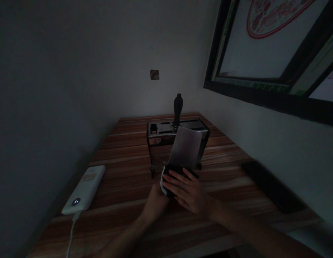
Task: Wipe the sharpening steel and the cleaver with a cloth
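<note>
A cleaver with a broad grey blade (186, 147) points up and away from me, its lower part covered by a black cloth (175, 169) with a whitish edge on the left. My right hand (192, 191) is closed over the cloth, its fingers laid across it and pressing it against the cleaver. Below and to the left, my left hand (157, 199) grips the cleaver's lower end. The cloth hides that hand's fingers and the cleaver's handle. Just behind the blade stands a slotted metal knife rack (166, 126), with a black-handled tool (178, 107) upright in it.
On the left of the wood-patterned table (123, 157) lies a white power bank (87, 186) with a white cable (71, 236) plugged in. A flat dark object (272, 186) rests on the right, by the wall. A dark-framed window (249, 94) is above it.
</note>
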### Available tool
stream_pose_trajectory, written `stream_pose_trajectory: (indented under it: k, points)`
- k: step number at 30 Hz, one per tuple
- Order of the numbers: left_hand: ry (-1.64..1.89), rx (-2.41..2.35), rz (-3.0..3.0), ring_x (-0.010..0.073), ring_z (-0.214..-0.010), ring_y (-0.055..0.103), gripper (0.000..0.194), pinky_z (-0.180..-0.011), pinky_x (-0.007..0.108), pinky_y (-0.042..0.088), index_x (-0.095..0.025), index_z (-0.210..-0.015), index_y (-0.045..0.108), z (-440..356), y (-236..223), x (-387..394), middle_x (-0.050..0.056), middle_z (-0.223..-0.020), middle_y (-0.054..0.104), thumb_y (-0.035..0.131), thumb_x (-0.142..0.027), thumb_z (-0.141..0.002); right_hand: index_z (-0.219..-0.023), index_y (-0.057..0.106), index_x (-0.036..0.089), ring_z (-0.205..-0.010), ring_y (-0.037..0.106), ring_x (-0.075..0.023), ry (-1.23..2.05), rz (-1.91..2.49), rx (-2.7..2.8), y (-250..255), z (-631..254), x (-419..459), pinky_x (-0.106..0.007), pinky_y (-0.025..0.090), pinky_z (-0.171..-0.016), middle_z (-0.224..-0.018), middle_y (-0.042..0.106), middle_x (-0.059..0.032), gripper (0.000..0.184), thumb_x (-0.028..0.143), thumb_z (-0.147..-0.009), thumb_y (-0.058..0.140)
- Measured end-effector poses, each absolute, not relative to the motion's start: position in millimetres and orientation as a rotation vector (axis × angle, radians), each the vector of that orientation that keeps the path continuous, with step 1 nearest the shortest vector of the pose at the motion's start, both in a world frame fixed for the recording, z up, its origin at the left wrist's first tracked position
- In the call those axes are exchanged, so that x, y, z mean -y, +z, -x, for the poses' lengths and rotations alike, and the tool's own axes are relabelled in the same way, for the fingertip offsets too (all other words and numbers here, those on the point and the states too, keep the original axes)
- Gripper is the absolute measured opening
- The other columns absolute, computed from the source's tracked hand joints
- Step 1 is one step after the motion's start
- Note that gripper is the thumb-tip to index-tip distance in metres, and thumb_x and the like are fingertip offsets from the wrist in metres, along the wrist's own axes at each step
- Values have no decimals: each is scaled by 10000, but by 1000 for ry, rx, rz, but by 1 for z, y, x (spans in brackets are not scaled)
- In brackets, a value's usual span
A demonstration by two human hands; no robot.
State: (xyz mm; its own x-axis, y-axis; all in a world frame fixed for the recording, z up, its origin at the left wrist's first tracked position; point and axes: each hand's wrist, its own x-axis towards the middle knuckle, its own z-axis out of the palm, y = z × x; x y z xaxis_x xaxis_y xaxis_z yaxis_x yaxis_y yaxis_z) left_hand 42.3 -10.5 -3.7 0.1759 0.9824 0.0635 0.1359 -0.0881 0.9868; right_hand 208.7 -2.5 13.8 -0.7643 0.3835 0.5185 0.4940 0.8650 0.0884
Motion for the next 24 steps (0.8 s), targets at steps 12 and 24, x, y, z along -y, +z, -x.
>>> stream_pose_trajectory:
  k: [12,24]
  points:
    - [1008,-1273,-1417,102,-557,396,164,-517,189,362,-136,-703,566,-45,-4,10,-11,-616,499,562,-298,-728,-1352,370,176,-1362,234,-175,-430,737,2446,48,-221,-30,-425,120,-1112,-1409,413,-46,425,234,-931,344]
    - [965,-1309,-1361,87,-505,309,228,-471,192,277,-155,-649,512,-46,-5,12,-46,-557,390,573,-364,-717,-1371,343,217,-1355,256,-198,-426,757,2254,93,-233,-68,-481,167,-1107,-1419,398,-43,450,229,-923,368]
